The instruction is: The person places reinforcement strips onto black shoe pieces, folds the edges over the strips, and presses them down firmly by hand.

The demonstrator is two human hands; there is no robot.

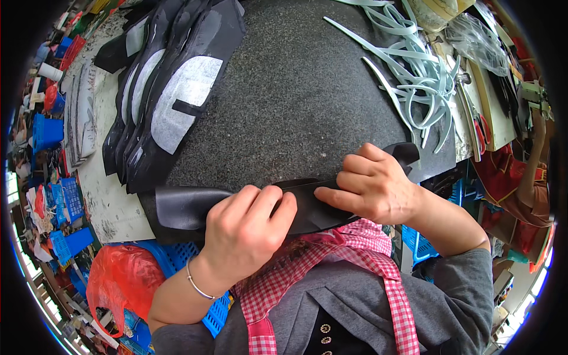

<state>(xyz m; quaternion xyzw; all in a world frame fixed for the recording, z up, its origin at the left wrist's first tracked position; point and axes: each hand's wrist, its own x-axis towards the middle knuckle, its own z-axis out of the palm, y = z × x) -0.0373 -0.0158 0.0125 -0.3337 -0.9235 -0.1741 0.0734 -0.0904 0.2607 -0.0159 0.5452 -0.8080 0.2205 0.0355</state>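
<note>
Black smooth leather-like piece [183, 207] sits lower centre of frame, running sideways along the near edge of the dark grey speckled mat [278, 100] on the pale counter [112, 207]. Your left grip [245, 231]: fingers curled down, closed on the piece left of its middle; fingertips partly hidden. Your right grip [378, 186]: closed on it near its right end, index finger laid along it toward the left hand. Hands near each other, not touching. Upper left: stack of black shaped panels with white patches [183, 100]. Upper right: tangled pale blue-green thin straps [426, 89], red-handled metal scissors [480, 133] beside them.
</note>
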